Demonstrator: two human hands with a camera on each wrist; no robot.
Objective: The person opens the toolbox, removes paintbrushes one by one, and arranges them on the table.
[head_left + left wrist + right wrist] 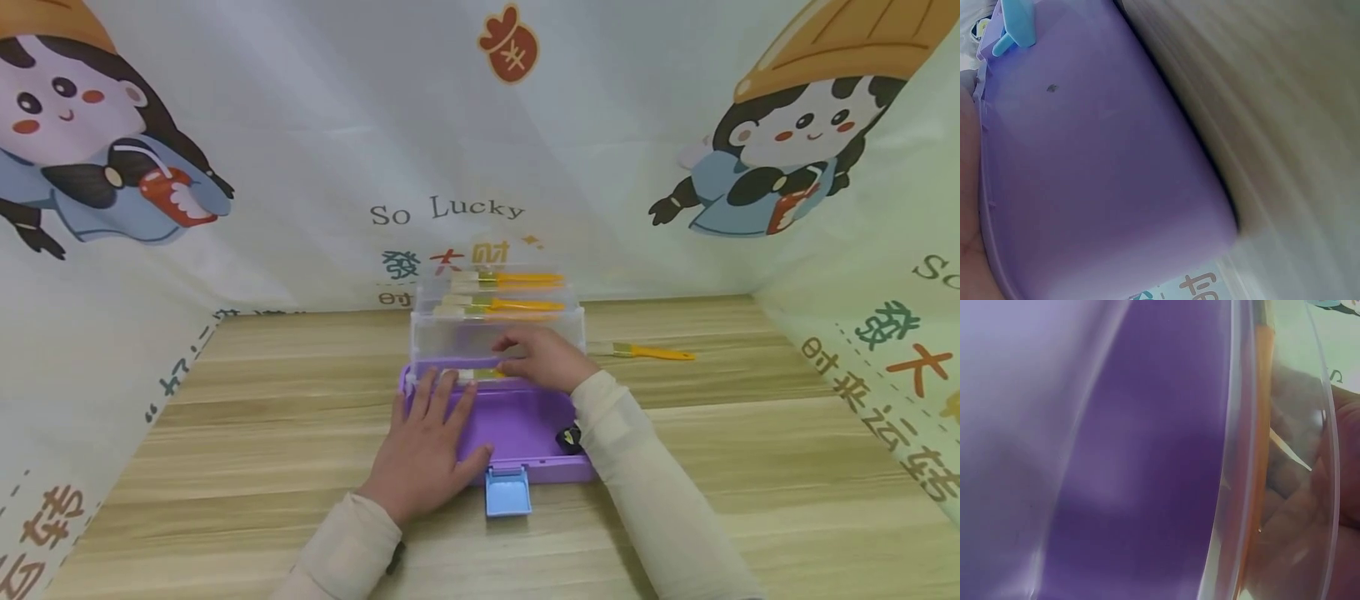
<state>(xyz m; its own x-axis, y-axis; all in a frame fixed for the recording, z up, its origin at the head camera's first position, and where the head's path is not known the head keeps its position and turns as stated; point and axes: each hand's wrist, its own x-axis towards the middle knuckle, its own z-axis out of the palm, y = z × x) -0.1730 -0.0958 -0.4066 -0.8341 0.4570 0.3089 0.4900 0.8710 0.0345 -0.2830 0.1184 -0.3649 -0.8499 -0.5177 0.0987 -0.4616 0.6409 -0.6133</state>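
Note:
A purple case [517, 425] stands unfolded, with tiered clear plastic trays [450, 337] raised at its back. Paintbrushes with yellow handles [525, 306] lie in the upper trays. Another paintbrush [468, 375] lies across the lowest tray, partly covered by both hands. My left hand [427, 454] rests with spread fingers over the case's left side, its fingertips by that brush's bristles. Over the tray's right half is my right hand [543, 358], fingers bent, thumb and forefinger apart near the handle. Through clear plastic, the right wrist view shows its fingers [1291, 544] behind an orange-yellow handle [1263, 425].
One more paintbrush [652, 352] lies on the wooden table [750, 433] right of the case. A light-blue latch [507, 493] hangs from the front rim. A small black object [570, 439] shows beside the right sleeve. Printed cloth [315, 167] walls the table's back and sides.

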